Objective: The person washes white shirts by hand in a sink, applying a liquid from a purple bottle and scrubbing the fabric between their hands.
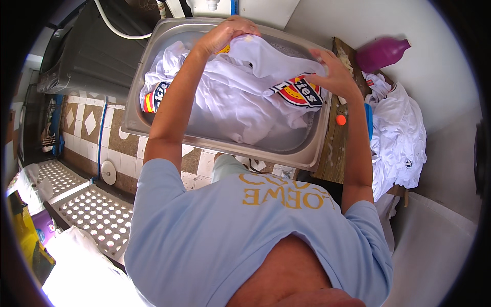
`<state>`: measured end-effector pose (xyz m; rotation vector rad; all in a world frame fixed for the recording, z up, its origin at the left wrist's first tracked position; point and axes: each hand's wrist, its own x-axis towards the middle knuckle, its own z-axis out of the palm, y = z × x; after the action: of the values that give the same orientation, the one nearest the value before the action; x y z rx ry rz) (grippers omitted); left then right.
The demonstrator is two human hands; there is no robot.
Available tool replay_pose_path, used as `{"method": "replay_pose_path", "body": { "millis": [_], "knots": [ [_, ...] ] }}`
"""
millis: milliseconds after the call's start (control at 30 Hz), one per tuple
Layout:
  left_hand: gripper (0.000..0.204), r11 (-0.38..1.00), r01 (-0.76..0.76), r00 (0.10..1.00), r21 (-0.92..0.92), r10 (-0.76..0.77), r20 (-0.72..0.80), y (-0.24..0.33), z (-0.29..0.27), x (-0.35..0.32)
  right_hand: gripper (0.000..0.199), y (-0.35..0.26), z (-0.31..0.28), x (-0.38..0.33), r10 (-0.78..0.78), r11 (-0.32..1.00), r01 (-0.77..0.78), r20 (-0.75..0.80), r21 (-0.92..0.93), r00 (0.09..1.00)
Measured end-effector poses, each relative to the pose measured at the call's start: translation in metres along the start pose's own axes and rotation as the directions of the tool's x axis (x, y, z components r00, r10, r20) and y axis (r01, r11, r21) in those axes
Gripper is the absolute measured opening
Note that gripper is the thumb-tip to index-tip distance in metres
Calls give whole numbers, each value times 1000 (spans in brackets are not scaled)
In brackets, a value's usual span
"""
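Observation:
A wet white shirt (230, 94) with red, yellow and black printed patches lies spread and bunched in a metal basin (245, 150) of cloudy water. At the basin's far side my left hand (232, 34) is closed over the shirt's upper edge, its fingertips partly hidden. My right hand (335, 75) is by the basin's right rim, next to a printed patch. Its thumb and fingers are apart, with the shirt's edge between them. Whether other garments lie under this one I cannot tell.
Right of the basin runs a wooden board (332, 146) with an orange cap (340, 120) on it. A purple bottle (381, 53) and a heap of white clothes (399, 138) are beyond. At left are a dark grey appliance (97, 61), a white hose (110, 25) and perforated panels (97, 212).

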<state>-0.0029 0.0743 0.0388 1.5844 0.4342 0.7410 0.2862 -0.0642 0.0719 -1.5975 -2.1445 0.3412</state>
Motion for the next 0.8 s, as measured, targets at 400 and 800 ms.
{"method": "replay_pose_path", "body": {
  "millis": [400, 800],
  "knots": [
    [35, 961, 213, 976, 179, -217, 4, -7, 19, -2, 15, -11, 19, 20, 118, 358, -291, 267, 887, 957],
    [28, 955, 94, 986, 280, -128, 105, 30, 6, 18, 15, -4, 4, 18, 175, 365, -266, 215, 892, 961]
  ]
}}
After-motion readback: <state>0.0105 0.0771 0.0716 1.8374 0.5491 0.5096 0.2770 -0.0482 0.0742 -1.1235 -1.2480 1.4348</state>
